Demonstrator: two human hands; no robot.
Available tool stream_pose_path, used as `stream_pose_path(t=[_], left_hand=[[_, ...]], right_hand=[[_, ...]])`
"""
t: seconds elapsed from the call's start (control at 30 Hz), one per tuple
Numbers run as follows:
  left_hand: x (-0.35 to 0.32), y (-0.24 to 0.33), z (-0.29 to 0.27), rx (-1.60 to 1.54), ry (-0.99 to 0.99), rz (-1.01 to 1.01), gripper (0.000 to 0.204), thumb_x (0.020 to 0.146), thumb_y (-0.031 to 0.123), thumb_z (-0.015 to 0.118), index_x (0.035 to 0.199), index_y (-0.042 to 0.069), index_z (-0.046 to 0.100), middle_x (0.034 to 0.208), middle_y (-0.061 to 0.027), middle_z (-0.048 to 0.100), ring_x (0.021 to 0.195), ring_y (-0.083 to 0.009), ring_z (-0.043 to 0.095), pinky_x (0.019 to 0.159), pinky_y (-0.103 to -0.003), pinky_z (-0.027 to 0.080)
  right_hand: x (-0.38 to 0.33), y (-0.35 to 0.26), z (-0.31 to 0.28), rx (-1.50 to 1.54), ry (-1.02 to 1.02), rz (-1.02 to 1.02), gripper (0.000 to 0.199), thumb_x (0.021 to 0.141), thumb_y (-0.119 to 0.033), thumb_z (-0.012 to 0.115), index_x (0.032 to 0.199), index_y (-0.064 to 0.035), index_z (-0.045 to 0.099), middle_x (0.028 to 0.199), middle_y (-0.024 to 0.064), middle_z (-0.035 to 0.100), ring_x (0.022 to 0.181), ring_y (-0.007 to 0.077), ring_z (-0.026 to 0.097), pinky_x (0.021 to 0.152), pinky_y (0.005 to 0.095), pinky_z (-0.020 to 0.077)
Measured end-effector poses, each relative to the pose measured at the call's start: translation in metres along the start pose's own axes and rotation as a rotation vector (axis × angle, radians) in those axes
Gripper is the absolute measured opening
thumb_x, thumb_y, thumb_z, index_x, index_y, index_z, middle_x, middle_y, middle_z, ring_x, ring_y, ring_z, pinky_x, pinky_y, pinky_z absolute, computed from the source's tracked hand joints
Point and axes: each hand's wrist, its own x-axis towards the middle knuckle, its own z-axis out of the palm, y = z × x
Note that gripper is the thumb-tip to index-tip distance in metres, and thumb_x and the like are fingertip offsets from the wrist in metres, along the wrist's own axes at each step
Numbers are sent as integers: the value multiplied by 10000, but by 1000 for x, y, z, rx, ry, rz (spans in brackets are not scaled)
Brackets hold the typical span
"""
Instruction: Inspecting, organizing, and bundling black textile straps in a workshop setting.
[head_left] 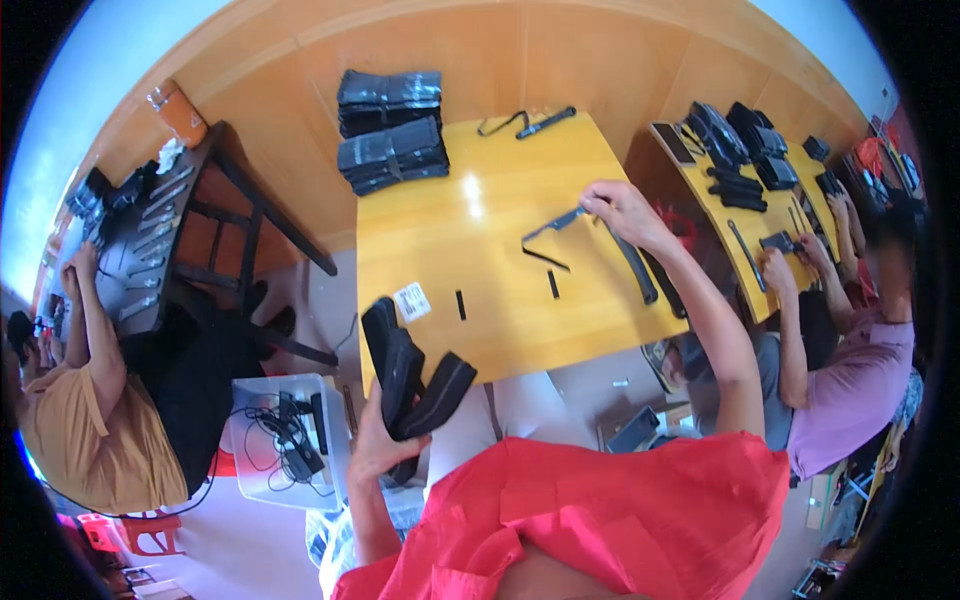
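Note:
Near the table's front left corner, my left hand [378, 440] is closed around several thick black padded pieces [402, 370], which fan upward from the grip. I cannot make out their exact kind. Farther right, over the yellow table [480, 345], my right hand [622, 212] pinches one end of a thin dark strap [560, 222]. The strap bends down toward the tabletop. Beside that hand lies a long black rod-like piece [634, 268], with another black piece [668, 290] to its right. Two short black strips [461, 305] and a white printed label [411, 301] lie in front.
Two stacks of black packages [390, 155] and a black handle with a strap [546, 122] stand at the far side. Below left is a clear bin [285, 490] of cables. Co-workers sit at a dark table [190, 215] on the left and a yellow table [725, 215] on the right.

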Motion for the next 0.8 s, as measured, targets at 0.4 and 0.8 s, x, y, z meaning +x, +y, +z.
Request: stream_pose_path(t=[0.4,0.8], left_hand=[[14,-13,1,-94,-3,-62,835,491,58,764,1226,34,369,961,-82,521,910,-179,529,841,-286,426],[97,5,99,-387,-294,-159,744,578,169,708,1222,-10,381,952,-75,502,859,-171,511,762,-276,421]], right_hand=[[156,52,5,-439,488,-142,228,782,-155,614,1002,-93,612,1015,94,556,965,283,521,822,387,419],[-164,100,-31,-328,618,467,207,797,-179,576,919,-21,632,865,160,587,822,305,585,729,373,453]])
